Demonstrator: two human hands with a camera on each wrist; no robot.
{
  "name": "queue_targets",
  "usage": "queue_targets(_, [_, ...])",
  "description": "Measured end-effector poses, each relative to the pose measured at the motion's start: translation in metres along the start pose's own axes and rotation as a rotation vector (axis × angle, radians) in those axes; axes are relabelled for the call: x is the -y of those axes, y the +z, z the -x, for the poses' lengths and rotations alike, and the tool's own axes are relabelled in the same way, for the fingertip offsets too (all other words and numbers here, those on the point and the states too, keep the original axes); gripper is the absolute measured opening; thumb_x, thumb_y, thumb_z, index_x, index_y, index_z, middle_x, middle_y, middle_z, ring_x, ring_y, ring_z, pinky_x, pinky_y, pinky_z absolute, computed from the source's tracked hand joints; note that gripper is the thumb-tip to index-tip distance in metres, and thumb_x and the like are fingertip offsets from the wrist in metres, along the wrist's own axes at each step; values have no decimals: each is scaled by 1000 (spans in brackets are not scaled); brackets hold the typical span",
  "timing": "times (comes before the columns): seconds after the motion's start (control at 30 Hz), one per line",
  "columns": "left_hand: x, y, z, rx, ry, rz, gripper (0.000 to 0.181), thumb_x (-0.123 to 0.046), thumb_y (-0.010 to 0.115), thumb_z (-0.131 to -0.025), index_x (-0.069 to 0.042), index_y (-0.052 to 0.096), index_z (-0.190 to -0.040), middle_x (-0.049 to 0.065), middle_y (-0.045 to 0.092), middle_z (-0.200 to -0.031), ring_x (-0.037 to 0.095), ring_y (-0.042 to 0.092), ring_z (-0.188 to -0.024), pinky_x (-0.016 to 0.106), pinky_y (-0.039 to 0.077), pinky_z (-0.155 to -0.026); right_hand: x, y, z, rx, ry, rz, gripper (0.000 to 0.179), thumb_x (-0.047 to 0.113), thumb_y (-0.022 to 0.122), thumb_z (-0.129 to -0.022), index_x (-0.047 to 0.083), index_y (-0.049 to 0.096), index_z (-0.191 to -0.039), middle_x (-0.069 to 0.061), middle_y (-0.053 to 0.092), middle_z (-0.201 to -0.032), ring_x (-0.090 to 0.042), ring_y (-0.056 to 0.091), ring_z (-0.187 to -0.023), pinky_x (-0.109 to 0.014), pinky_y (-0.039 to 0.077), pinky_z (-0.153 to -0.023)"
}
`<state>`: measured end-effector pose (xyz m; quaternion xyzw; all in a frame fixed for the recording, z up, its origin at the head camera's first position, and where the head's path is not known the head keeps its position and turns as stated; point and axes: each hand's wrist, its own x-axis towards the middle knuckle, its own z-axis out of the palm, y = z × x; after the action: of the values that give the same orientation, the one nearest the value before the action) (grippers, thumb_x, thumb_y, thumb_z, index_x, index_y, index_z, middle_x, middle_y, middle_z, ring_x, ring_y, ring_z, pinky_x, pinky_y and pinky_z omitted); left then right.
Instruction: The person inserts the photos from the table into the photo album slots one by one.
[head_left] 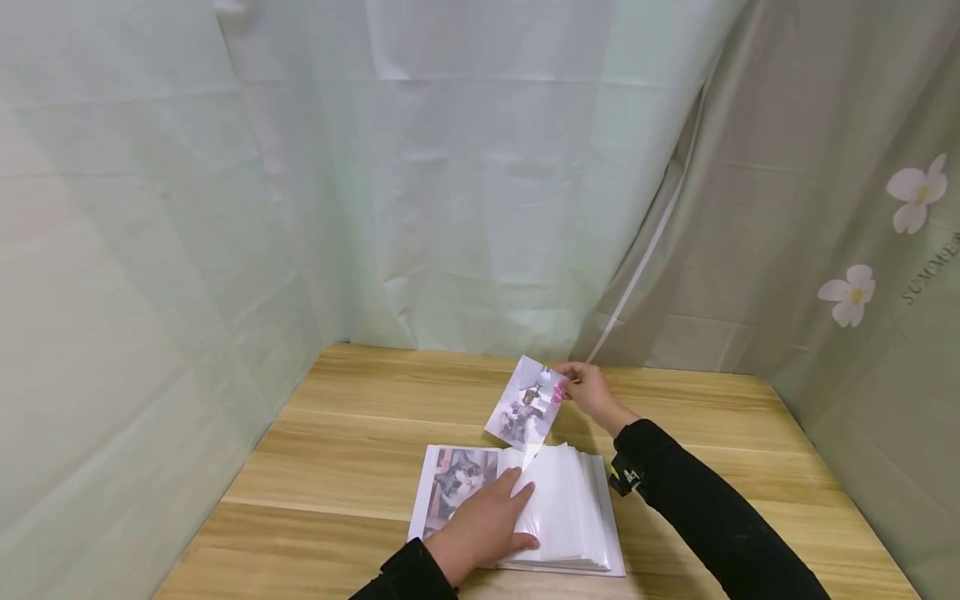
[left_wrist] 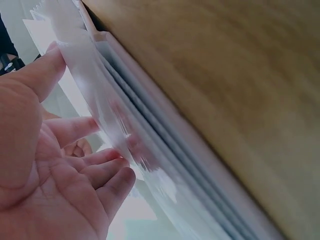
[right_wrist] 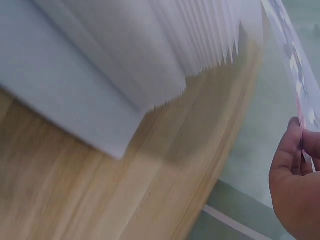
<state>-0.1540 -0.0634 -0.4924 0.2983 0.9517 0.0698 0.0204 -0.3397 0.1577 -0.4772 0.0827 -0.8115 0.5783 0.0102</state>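
An open photo album (head_left: 558,500) lies on the wooden table, with a cat picture (head_left: 459,479) in its left page and clear sleeves stacked on the right. My left hand (head_left: 487,517) rests on the album near its fold, fingers spread and fairly straight; in the left wrist view its fingertips touch the clear sleeve (left_wrist: 95,75). Between thumb and fingers, my right hand (head_left: 592,392) pinches a photo (head_left: 521,404) by its right edge. The photo is tilted above the album's top edge, its lower corner overlapping the sleeves in the head view.
The wooden table (head_left: 360,417) runs back to a pale curtain (head_left: 480,208). At the right hangs a darker curtain (head_left: 750,208) printed with white flowers. In the right wrist view the album's fanned pages (right_wrist: 165,45) stand close to the table's edge.
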Motion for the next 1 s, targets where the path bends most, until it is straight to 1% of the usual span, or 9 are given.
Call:
queue_targets(0.13, [0, 0, 0, 3, -3, 1, 78, -59, 69, -85, -12, 54, -145, 16, 44, -152, 27, 47, -136, 34, 45, -106, 0, -6, 1, 47, -18, 13, 24, -17, 57, -91, -16, 65, -113, -23, 65, -95, -20, 62, -81, -28, 59, -70])
queue_targets(0.23, [0, 0, 0, 7, -8, 1, 78, -60, 68, -85, -12, 53, -146, 16, 44, -152, 27, 46, -137, 34, 44, -107, 1, -11, 0, 76, -20, 64, 24, -17, 58, -90, -14, 66, -113, -22, 65, -96, -19, 62, -80, -29, 59, -70])
queue_targets(0.4, [-1, -1, -1, 14, -13, 1, 78, -60, 68, -85, -13, 53, -146, 16, 43, -153, 27, 45, -138, 34, 44, -107, 4, -21, -5, 116, -54, 181, 24, -17, 60, -89, -13, 68, -111, -20, 64, -93, -17, 62, -73, -36, 60, -68])
queue_targets(0.57, [-3, -3, 0, 20, -15, 3, 77, -59, 68, -86, -13, 53, -146, 16, 43, -153, 27, 45, -138, 35, 44, -107, 10, -27, -10, 161, -60, 228, 24, -15, 60, -90, -10, 70, -111, -17, 64, -91, -16, 62, -70, -44, 60, -71])
queue_targets(0.67, [-4, -3, 1, 26, -19, 7, 77, -58, 68, -86, -13, 53, -146, 15, 42, -153, 27, 44, -139, 35, 44, -107, 17, -28, -11, 192, -61, 265, 23, -12, 61, -91, -8, 70, -112, -15, 65, -91, -15, 63, -71, -45, 59, -71])
queue_targets(0.7, [-4, -3, 0, 29, -20, 10, 77, -58, 68, -86, -13, 52, -147, 15, 42, -153, 27, 44, -139, 35, 44, -107, 19, -28, -12, 203, -72, 281, 23, -12, 61, -91, -8, 70, -112, -15, 65, -91, -15, 63, -71, -43, 59, -70])
queue_targets(0.83, [-4, -3, 0, 40, -22, 15, 77, -58, 68, -87, -13, 52, -147, 15, 41, -154, 27, 42, -140, 35, 43, -109, 27, -28, -13, 229, -97, 343, 23, -12, 62, -90, -7, 72, -111, -14, 65, -91, -19, 63, -73, -29, 54, -63])
queue_targets(0.93, [-4, -3, 0, 44, -24, 12, 77, -57, 68, -87, -13, 51, -147, 15, 41, -155, 27, 42, -141, 35, 42, -109, 32, -27, -15, 242, -99, 378, 23, -11, 63, -90, -6, 73, -110, -14, 67, -93, -22, 63, -75, -24, 51, -62])
queue_targets(1.0, [-4, -2, 0, 46, -27, 11, 77, -57, 68, -87, -14, 51, -147, 15, 41, -155, 27, 41, -141, 35, 42, -110, 36, -26, -16, 250, -100, 393, 22, -10, 63, -91, -6, 73, -110, -14, 67, -94, -21, 62, -75, -24, 51, -61])
